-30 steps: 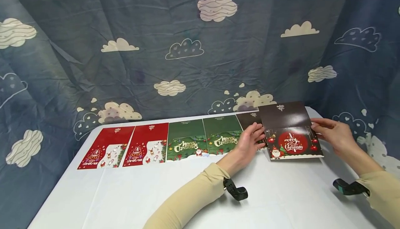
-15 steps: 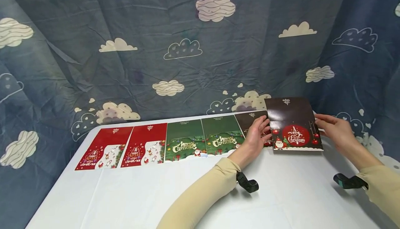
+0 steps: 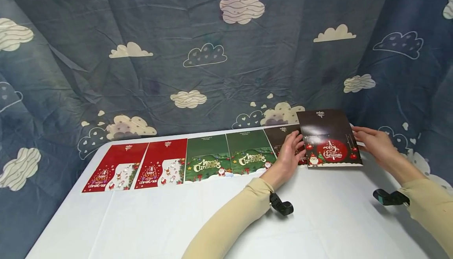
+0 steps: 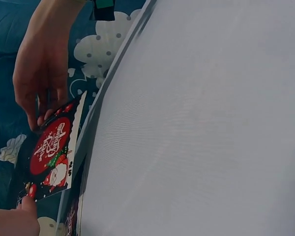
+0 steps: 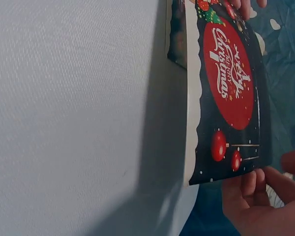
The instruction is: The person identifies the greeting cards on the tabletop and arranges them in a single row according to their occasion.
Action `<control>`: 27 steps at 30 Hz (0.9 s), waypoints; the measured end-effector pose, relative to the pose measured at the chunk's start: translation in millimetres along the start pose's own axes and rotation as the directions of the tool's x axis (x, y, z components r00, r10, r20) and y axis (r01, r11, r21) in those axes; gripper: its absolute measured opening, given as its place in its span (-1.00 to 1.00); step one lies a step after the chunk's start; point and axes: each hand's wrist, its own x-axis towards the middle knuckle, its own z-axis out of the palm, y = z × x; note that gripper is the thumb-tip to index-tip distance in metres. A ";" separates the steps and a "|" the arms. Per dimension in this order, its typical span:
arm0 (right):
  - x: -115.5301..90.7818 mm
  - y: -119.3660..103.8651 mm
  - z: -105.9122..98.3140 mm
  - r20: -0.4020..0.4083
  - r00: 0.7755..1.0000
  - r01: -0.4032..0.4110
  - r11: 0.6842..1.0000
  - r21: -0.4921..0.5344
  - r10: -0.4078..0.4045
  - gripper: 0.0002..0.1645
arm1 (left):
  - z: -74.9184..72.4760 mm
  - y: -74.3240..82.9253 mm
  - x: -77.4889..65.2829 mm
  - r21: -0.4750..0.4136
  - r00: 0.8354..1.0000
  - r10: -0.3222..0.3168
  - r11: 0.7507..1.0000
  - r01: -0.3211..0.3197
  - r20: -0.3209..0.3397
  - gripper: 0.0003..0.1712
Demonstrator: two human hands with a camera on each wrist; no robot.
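A dark Christmas card (image 3: 330, 137) with a red circle, white lettering and a small Santa is held tilted above the table's right end. My right hand (image 3: 376, 145) pinches its right edge between thumb and fingers, as the right wrist view shows from close by. At the card's left edge is my left hand (image 3: 286, 157), its fingers loosely extended and their tips right by the edge. Behind those fingers lies a second dark card (image 3: 281, 133), partly hidden by the hand and the raised card.
Two green cards (image 3: 207, 147) and two red cards (image 3: 129, 155) lie in a row leftward along the back of the white table (image 3: 148, 223). A blue cloth (image 3: 159, 35) with cloud prints hangs behind it.
The dark card went up and right, then slightly back left, ending less far forward on the table. My left hand moved right and up to its left edge; my right hand kept its pinch.
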 end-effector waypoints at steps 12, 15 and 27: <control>11.4 6.9 -17.7 0.051 0.998 -0.027 0.992 0.127 0.021 -0.13 | 14.2 -7.7 8.9 -0.065 1.000 0.005 0.998 -0.006 -0.020 -0.42; 18.5 11.7 -20.9 0.030 1.000 -0.004 0.988 0.153 0.000 -0.21 | 17.6 -8.6 13.1 -0.093 1.000 0.016 0.996 -0.017 -0.021 -0.41; 35.0 21.2 -16.2 -0.075 0.992 -0.091 0.981 0.173 0.105 -0.06 | 24.4 -15.8 23.8 -0.170 0.999 0.006 0.985 -0.013 -0.041 -0.36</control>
